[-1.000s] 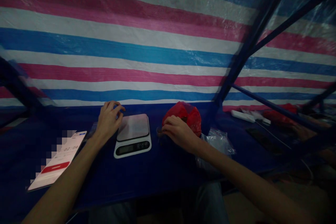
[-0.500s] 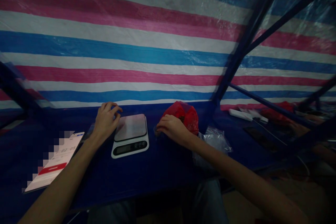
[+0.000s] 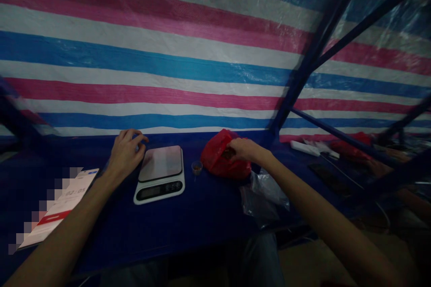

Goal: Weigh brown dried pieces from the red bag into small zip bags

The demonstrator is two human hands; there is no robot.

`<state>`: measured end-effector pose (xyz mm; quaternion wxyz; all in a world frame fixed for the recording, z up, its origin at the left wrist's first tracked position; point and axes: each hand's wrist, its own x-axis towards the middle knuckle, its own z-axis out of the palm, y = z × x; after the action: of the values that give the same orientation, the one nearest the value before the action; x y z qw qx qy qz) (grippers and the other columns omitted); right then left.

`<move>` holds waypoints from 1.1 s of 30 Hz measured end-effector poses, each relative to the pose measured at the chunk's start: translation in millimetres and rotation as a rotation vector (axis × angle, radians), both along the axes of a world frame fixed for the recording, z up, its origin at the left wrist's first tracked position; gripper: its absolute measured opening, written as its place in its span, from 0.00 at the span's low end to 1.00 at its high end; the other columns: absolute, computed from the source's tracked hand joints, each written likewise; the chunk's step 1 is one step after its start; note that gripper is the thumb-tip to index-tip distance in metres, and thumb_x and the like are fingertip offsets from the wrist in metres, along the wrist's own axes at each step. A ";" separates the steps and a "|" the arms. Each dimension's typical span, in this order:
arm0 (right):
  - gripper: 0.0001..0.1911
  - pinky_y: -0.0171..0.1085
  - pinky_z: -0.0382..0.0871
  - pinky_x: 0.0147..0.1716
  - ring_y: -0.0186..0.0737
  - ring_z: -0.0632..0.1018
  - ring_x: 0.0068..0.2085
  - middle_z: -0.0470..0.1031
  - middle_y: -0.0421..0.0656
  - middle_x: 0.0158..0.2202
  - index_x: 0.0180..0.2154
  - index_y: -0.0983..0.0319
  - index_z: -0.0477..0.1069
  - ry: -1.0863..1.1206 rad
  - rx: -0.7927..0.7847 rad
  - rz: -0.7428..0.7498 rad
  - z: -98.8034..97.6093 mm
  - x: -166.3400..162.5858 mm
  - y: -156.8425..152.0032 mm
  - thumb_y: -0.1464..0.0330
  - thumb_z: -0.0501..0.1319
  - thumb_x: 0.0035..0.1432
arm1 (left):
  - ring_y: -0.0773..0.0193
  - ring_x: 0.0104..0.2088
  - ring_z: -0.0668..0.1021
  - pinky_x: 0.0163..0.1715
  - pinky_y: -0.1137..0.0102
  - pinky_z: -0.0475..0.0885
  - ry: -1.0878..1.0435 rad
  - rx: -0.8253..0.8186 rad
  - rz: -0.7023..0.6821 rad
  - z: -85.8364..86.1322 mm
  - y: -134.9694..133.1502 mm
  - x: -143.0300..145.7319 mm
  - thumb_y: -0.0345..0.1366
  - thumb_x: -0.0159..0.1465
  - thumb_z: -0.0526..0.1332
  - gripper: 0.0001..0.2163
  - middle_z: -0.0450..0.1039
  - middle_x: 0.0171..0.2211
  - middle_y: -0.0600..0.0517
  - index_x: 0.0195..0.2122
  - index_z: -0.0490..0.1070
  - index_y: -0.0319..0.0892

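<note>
My left hand [image 3: 128, 152] hovers at the left edge of a white kitchen scale [image 3: 160, 168]; its fingers are bent but apart, with nothing in them. The scale has a bare silver plate and a dark display. A red plastic bag [image 3: 218, 159] stands to the right, its mouth gaping over dark brownish contents. Fingers of my right hand [image 3: 247, 150] dip together into that mouth; their tips are hidden, so I cannot see what they pinch. Between scale and bag sits a small clear cup [image 3: 197, 168] with a little brown stuff inside.
Clear plastic bags [image 3: 261, 199] lie in front of the red bag. A lit phone [image 3: 63, 204] rests beside my left forearm. Farther right are a white power strip [image 3: 305, 148], a dark phone [image 3: 328, 178] and another person's hand [image 3: 380, 168]. Blue frame bars cross on the right.
My right hand has left the small cup and moved right, into the red bag's mouth. The cup now shows plainly. My left hand stays beside the scale; the view has shifted slightly.
</note>
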<state>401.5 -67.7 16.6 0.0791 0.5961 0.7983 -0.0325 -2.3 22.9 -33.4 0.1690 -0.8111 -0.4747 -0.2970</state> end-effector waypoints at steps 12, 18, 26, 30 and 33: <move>0.10 0.35 0.70 0.40 0.39 0.79 0.39 0.80 0.46 0.38 0.38 0.65 0.79 0.315 -0.116 0.236 -11.9 2.9 16.8 0.80 0.62 0.56 | 0.46 0.51 0.70 0.51 0.51 0.68 0.004 0.003 -0.010 0.8 2.8 -4.2 0.33 0.63 0.52 0.12 0.72 0.46 0.43 0.37 0.76 0.43; 0.09 0.37 0.69 0.43 0.40 0.78 0.41 0.80 0.45 0.40 0.40 0.63 0.78 0.468 0.134 0.249 21.8 16.0 18.9 0.77 0.62 0.60 | 0.45 0.51 0.70 0.50 0.51 0.68 -0.019 -0.031 0.008 2.1 1.2 -2.2 0.33 0.62 0.53 0.11 0.72 0.45 0.42 0.36 0.76 0.44; 0.09 0.36 0.68 0.44 0.38 0.78 0.41 0.80 0.43 0.39 0.41 0.62 0.79 0.486 0.103 0.419 39.9 -37.4 6.6 0.76 0.60 0.63 | 0.45 0.51 0.70 0.50 0.52 0.68 0.004 -0.038 -0.007 1.3 2.4 -1.8 0.33 0.62 0.53 0.11 0.72 0.46 0.43 0.37 0.76 0.43; 0.09 0.36 0.68 0.44 0.38 0.77 0.42 0.79 0.44 0.41 0.41 0.62 0.78 0.457 0.046 0.511 24.3 -75.2 6.4 0.76 0.60 0.63 | 0.47 0.51 0.70 0.49 0.53 0.68 0.018 -0.037 -0.004 2.4 -0.4 0.7 0.33 0.62 0.53 0.11 0.72 0.46 0.44 0.37 0.76 0.44; 0.07 0.35 0.68 0.41 0.38 0.77 0.40 0.79 0.45 0.40 0.39 0.64 0.78 0.493 0.006 0.491 11.1 -88.8 6.7 0.76 0.61 0.62 | 0.47 0.51 0.70 0.49 0.54 0.67 0.017 -0.031 0.001 3.4 -2.9 2.9 0.32 0.63 0.53 0.11 0.72 0.45 0.44 0.37 0.76 0.44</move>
<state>312.7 -61.0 27.7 -0.1126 0.3609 0.9130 -0.1533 0.6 20.0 -29.9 0.1604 -0.8158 -0.4783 -0.2827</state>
